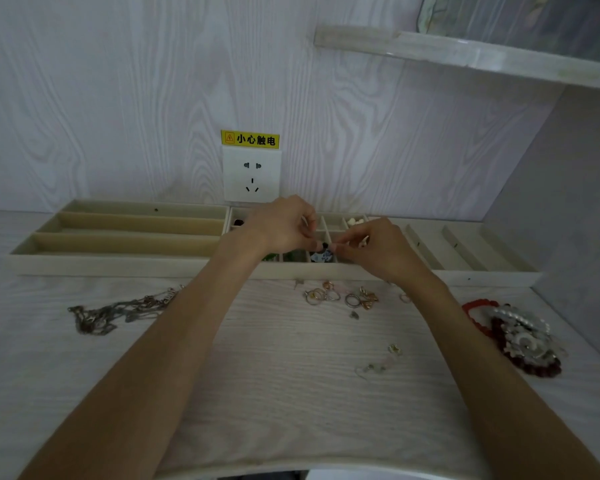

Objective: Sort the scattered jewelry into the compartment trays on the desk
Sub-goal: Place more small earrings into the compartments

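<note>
Hands (284,223) over trays (118,265) on pale woodgrain desk (291,393), wall socket (252,174) behind

left arm: bare forearm stretched forward and inward from the lower left | left hand (280,224): back facing the camera, fingers curled, fingertips pinched together at its right edge | right arm: bare forearm reaching in from the lower right | right hand (378,244): fingers curled, thumb and forefinger pinched, tips nearly meeting the left hand's
</note>
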Demonstrator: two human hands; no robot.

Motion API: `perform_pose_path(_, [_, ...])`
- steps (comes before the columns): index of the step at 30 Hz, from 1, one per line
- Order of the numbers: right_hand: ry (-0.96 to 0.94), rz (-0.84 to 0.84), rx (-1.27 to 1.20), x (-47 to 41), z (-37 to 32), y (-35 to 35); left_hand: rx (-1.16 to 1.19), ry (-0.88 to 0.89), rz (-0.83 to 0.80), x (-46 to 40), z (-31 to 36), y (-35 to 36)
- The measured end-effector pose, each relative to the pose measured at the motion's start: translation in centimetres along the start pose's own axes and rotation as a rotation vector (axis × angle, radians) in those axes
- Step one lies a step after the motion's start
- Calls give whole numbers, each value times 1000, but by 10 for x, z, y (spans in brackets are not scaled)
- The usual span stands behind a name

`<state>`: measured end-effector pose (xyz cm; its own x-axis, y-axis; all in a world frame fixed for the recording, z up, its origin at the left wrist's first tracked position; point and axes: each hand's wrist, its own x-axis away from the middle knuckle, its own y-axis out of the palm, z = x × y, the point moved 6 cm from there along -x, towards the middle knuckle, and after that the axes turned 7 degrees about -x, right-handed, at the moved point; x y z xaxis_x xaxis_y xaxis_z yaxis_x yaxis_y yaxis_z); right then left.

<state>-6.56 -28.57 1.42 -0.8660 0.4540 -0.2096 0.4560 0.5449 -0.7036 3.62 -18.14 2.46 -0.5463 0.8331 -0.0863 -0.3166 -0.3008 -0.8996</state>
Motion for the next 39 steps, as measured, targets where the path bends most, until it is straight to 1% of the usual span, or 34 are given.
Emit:
perform_pose_path(5, [29, -7, 6, -2, 5, 3, 1, 3, -3, 4, 1, -3])
perform_pose_path(13, [-5, -4, 3, -1, 4, 2, -1, 24, -57, 7, 4, 1])
perform_pose_path(17, [-42, 28, -96, 1, 0, -11, -13, 25, -58, 7, 5, 1])
perform_pose_path(23, [-115, -47, -50, 5, -14, -16, 44, 47, -21, 4, -1, -6])
perform_pose_path(27, [-139, -156, 66, 6, -17, -5, 67, 76, -88, 4, 3, 0])
perform_pose_path(29, [-130, -176, 114, 7, -16, -1, 70, 78, -117, 3, 4, 3])
perform_pose_path(33, [-127, -125, 40, 5, -15, -7, 101, 69, -94, 3, 2, 1])
perform_pose_path(37, [-108, -150, 65, 7, -14, -7, 97, 69, -95, 4, 2, 1])
perform_pose_path(39, [-92, -89, -14, 7, -14, -18, 109, 60, -55, 3, 1, -4])
